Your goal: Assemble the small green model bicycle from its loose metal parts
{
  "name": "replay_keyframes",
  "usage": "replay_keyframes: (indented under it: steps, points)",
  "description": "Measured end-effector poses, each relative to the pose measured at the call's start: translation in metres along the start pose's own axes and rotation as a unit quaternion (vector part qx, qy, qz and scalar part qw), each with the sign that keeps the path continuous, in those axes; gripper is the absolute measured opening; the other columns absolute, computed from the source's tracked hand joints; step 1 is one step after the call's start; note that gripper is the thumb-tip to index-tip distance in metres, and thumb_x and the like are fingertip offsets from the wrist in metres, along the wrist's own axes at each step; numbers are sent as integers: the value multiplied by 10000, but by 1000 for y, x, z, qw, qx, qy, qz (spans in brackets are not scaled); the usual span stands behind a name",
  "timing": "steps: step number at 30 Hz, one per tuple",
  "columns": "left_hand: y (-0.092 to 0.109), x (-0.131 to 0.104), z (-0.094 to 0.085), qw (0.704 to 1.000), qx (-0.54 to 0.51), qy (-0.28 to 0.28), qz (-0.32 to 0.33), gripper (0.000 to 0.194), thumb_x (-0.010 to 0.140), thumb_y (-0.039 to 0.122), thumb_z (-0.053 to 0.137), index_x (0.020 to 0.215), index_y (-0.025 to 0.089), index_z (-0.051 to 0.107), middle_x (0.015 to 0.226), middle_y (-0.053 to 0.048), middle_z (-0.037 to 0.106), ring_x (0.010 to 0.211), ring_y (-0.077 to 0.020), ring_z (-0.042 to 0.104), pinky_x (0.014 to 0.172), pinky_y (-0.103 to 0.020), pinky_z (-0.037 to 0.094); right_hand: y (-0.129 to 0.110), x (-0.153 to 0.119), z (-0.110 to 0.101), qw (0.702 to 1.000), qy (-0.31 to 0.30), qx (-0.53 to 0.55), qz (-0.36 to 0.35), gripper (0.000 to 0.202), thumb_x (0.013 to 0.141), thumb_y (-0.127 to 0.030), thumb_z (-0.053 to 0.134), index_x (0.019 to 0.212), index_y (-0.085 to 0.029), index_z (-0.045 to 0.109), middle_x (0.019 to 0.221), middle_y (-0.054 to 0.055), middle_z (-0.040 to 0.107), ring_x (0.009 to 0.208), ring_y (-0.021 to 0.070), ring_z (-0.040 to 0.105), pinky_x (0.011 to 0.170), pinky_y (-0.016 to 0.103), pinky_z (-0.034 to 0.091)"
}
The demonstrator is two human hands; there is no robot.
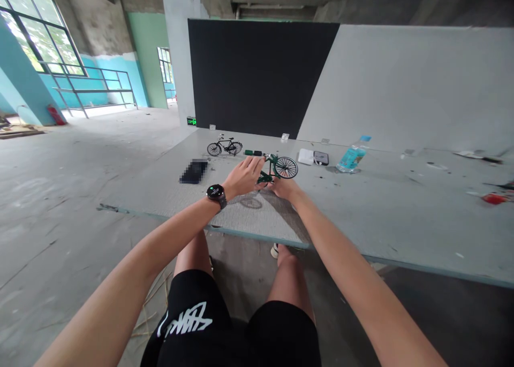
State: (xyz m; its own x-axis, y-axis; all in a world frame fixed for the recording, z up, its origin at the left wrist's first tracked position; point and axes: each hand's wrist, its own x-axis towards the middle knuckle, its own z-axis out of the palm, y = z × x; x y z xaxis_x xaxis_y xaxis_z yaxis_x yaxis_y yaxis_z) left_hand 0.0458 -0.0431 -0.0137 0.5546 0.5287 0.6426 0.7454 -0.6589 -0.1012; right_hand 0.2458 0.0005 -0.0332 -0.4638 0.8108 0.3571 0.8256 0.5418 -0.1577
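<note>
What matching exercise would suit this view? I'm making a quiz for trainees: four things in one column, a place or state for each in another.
Things:
1. green model bicycle
2. black model bicycle
3. water bottle
4. smartwatch

Places or states:
A. lying on its side on the table
B. on the left wrist
C. held between both hands
D. standing alone, far left on the table

Pairs: 1-C, 2-D, 3-A, 4-B
</note>
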Motion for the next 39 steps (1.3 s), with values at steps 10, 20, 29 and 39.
replay_keyframes:
  steps: [10, 20, 29, 39]
  points:
    - [2, -1, -1, 998, 58, 2, 11, 690, 970, 448, 474, 1488, 9, 350, 1352, -254, 529, 1284, -370, 485, 1081, -445, 396, 0, -1, -2, 975, -88, -194, -57, 255, 918, -116, 469, 1026, -126, 700, 1167, 191, 712, 1254, 338, 544, 1103, 450, 335]
    - [-22, -2, 1, 993, -19, 82, -86, 848, 950, 577, 482, 1542, 14, 255, 1304, -269, 524, 1278, -398, 477, 1064, -520, 432, 8, -7, -26, 1000, -16, -8, -2, 339, 1022, -319, 384, 1201, -189, 640, 883, 86, 743, 777, 228, 659, 715, 298, 428]
    - [-37, -9, 5, 969, -101, 129, -186, 855, 918, 587, 553, 1563, 126, 233, 1356, -220, 488, 1337, -381, 421, 1129, -556, 367, 11, -12, -32, 997, -75, 9, -26, 303, 970, -274, 497, 1038, -246, 791, 1050, 63, 783, 957, 243, 709, 863, 335, 482]
    - [-33, -6, 3, 957, -131, 129, -223, 803, 903, 559, 596, 1528, 151, 298, 1256, -177, 518, 1251, -346, 475, 1103, -528, 391, 12, -11, -32, 994, -109, -24, -8, 321, 971, -266, 500, 1114, -253, 786, 1118, 54, 775, 1002, 246, 715, 901, 348, 511]
